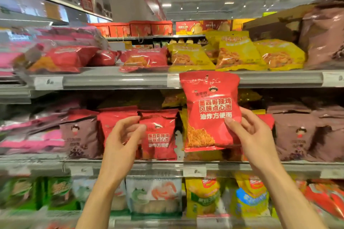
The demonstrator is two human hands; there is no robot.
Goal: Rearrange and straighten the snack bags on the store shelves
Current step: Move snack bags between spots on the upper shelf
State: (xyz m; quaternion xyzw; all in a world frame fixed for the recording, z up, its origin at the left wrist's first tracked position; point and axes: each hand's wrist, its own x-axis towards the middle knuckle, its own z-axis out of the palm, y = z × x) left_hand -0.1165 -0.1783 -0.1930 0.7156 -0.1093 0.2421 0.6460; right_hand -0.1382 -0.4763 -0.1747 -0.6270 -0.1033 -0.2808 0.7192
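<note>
The right hand [247,132] is gripping a red bag [211,109] by its lower right corner, thumb across the front and fingers behind, holding it upright in front of the shelves so its top is overlapping the upper shelf rail [115,80]. The left hand [123,135] is hanging at 9 o'clock from that bag, fingers loosely curled and grasping nothing, just in front of a red bag on the shelf [158,135], which is standing upright on the middle shelf. At 12 o'clock from the held bag, yellow bags [240,54] are lying on the upper shelf; brown bags [297,134] are standing at 3 o'clock. Everything at the far left is blurring too much to tell.
</note>
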